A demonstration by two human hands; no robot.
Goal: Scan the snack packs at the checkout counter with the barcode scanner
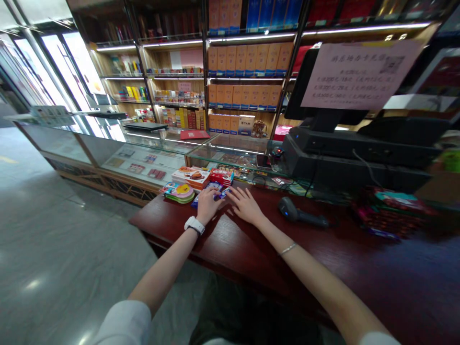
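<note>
The left hand (206, 205) lay with bent fingers over the blue packets (215, 186), near the far left corner of the bench (230, 242); whether it pinched one, I could not tell. The right hand (247, 207) was spread, palm down, its fingertips close to a small blue packet (224, 192) between both hands. This two-sided position probably served to keep the small pieces together.

The orange-and-white box (191, 177) and the red box (222, 176) stood behind, toward the far edge, beside the glass display counter (201, 154). The cartoon packets (179, 192) lay nearest the left edge, perhaps grouped by their kind. The barcode scanner (295, 213) rested apart to the right, which seemed to leave space for the fingers.
</note>
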